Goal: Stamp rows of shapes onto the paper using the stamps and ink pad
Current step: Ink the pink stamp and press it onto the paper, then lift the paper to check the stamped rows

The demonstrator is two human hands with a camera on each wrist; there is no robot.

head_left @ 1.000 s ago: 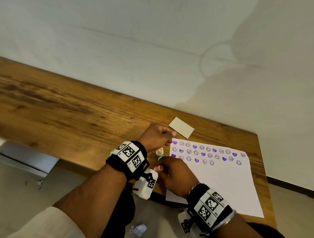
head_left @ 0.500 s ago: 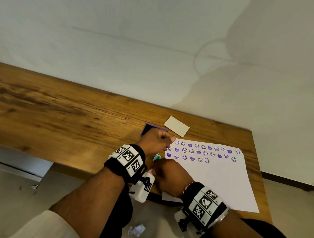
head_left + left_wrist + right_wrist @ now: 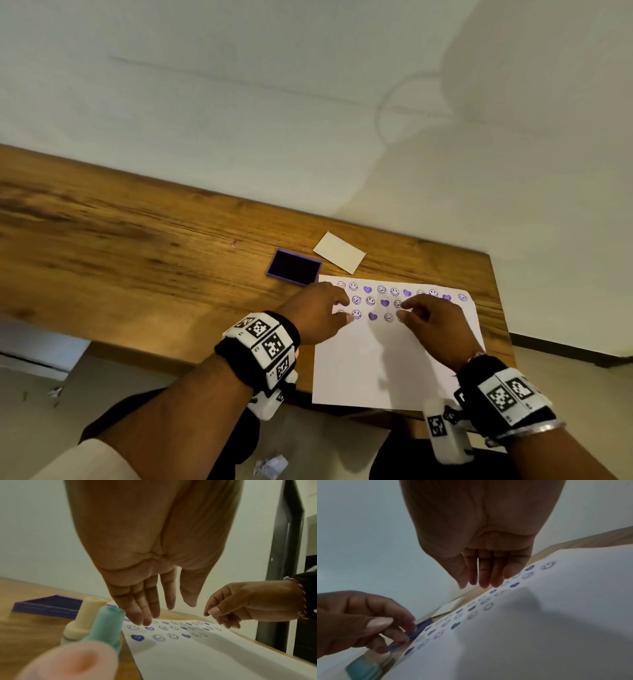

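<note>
Since a second ago both hands have left the stamps and moved over the paper (image 3: pixel 394 363). The left hand (image 3: pixel 317 313) and right hand (image 3: pixel 433 325) hover with relaxed fingers, holding nothing. Cream stamp (image 3: pixel 85 616), teal stamp (image 3: pixel 106 626) and ink pad (image 3: pixel 294 267) stand on the bench (image 3: pixel 137 257).

Paper (image 3: pixel 394 363) on table (image 3: pixel 137 260), ink pad (image 3: pixel 294 267) behind it, stamps (image 3: pixel 89 616) left

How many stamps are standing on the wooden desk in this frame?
3, clustered left of the white paper: a cream stamp, a teal stamp and a blurred pink stamp nearest the camera. Others may be hidden.
</note>
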